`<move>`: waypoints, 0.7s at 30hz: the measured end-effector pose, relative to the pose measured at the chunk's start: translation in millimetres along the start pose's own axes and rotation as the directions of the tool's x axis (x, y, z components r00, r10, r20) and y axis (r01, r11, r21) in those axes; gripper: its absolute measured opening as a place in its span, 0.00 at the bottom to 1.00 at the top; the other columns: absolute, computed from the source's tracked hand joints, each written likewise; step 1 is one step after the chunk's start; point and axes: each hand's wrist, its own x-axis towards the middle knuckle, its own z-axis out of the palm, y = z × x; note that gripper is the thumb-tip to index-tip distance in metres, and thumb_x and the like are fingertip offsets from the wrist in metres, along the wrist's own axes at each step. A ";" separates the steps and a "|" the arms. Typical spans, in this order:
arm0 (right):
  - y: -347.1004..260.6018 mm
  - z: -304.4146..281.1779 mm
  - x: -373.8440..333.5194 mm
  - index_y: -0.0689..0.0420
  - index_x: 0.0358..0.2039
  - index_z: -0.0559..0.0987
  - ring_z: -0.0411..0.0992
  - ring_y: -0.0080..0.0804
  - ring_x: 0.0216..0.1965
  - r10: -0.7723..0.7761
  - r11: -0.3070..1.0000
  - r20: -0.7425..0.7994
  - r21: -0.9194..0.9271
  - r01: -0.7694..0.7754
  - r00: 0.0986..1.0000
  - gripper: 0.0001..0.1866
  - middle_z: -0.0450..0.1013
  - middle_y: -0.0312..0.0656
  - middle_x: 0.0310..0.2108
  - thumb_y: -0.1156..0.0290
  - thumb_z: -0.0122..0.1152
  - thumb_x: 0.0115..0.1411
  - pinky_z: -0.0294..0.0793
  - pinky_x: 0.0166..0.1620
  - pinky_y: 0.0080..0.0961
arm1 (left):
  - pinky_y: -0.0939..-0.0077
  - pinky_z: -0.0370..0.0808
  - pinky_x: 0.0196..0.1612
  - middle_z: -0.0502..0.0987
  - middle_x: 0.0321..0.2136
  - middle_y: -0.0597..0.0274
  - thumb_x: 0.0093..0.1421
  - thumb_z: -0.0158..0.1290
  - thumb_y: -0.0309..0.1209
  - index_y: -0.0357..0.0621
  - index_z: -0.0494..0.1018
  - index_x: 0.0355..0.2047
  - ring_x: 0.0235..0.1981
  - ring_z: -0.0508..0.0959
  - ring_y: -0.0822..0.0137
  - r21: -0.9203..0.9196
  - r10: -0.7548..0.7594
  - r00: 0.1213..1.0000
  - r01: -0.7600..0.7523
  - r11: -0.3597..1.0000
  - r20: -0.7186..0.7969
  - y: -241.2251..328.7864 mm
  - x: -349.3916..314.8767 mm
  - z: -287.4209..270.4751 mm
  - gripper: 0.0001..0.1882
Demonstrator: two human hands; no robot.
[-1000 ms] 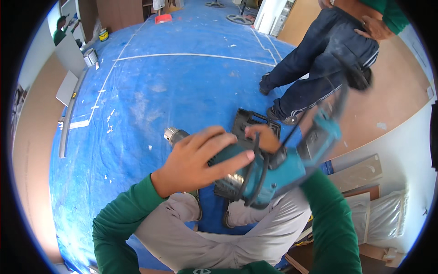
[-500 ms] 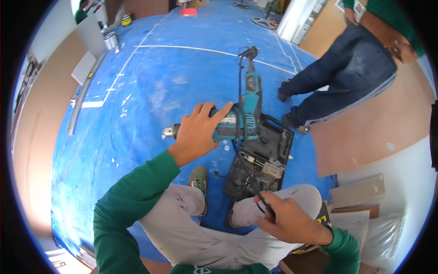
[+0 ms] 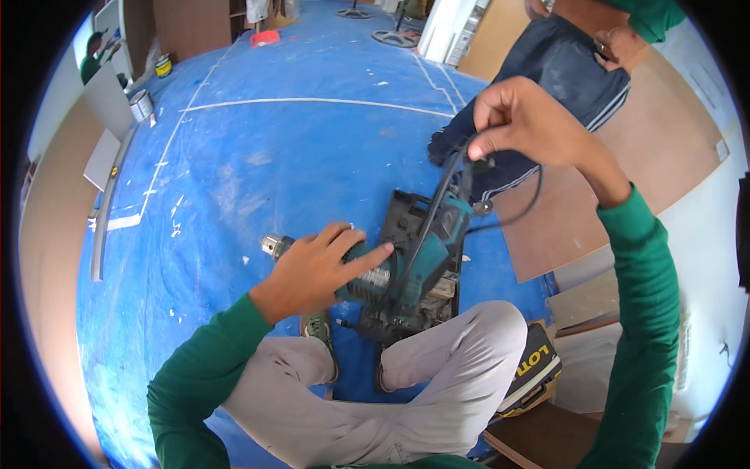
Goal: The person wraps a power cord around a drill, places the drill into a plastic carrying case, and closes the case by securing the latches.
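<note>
A teal and black corded power drill (image 3: 436, 252) hangs tilted in front of my knees, its metal chuck toward the left. My left hand (image 3: 316, 270) is wrapped over the drill's body behind the chuck. Up at the handle end, my right hand (image 3: 531, 121) pinches the black power cord (image 3: 447, 184), which runs along the drill and is wound around its body. A loop of the cord swings out to the right below that hand. Beneath the drill, an open black tool case (image 3: 402, 207) lies on the floor, partly hidden by the drill.
A blue sheet with white tape lines (image 3: 312, 100) covers the floor. Another person in dark trousers (image 3: 539, 70) stands at the right, close to my right hand. A black and yellow box (image 3: 535, 359) sits beside my right knee. Boards (image 3: 578, 207) lean at the right wall.
My right hand has risen from near my knee to the drill's handle end, drawing the cord up. My left hand and the drill have come slightly lower and nearer.
</note>
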 end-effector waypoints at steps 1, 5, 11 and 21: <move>14.8 -4.6 6.0 0.60 0.26 0.81 0.63 0.14 0.21 -0.049 0.999 -0.003 0.024 0.049 0.999 0.12 0.69 0.28 0.18 0.69 0.77 0.55 0.58 0.24 0.21 | 0.66 0.83 0.40 0.71 0.51 0.56 0.45 0.68 0.29 0.59 0.67 0.66 0.54 0.73 0.53 0.009 0.049 0.999 -0.049 0.999 -0.005 4.1 0.4 -4.3 0.45; 60.2 1.9 19.0 0.58 0.30 0.84 0.65 0.13 0.23 0.091 0.971 0.063 0.215 -0.103 0.994 0.11 0.71 0.26 0.21 0.66 0.78 0.55 0.61 0.25 0.20 | 0.69 0.83 0.38 0.73 0.49 0.59 0.48 0.63 0.29 0.64 0.74 0.60 0.51 0.76 0.54 0.047 0.197 0.963 -0.191 0.980 -0.186 17.9 2.9 1.5 0.36; 129.5 37.7 3.3 0.59 0.35 0.86 0.68 0.12 0.26 0.220 0.906 0.249 0.307 -0.292 0.943 0.10 0.75 0.27 0.25 0.66 0.74 0.60 0.65 0.27 0.16 | 0.73 0.81 0.36 0.73 0.48 0.61 0.58 0.57 0.30 0.68 0.74 0.56 0.47 0.78 0.58 0.061 0.297 0.922 -0.291 0.955 -0.247 31.9 2.0 -14.6 0.25; 178.2 247.1 -46.7 0.60 0.35 0.87 0.76 0.20 0.32 0.133 0.886 0.234 0.407 -0.221 0.963 0.12 0.83 0.36 0.29 0.63 0.68 0.63 0.76 0.39 0.24 | 0.73 0.78 0.32 0.77 0.45 0.60 0.50 0.62 0.29 0.62 0.75 0.57 0.44 0.80 0.58 0.070 0.212 0.911 -0.200 0.977 -0.354 26.6 9.7 -13.6 0.32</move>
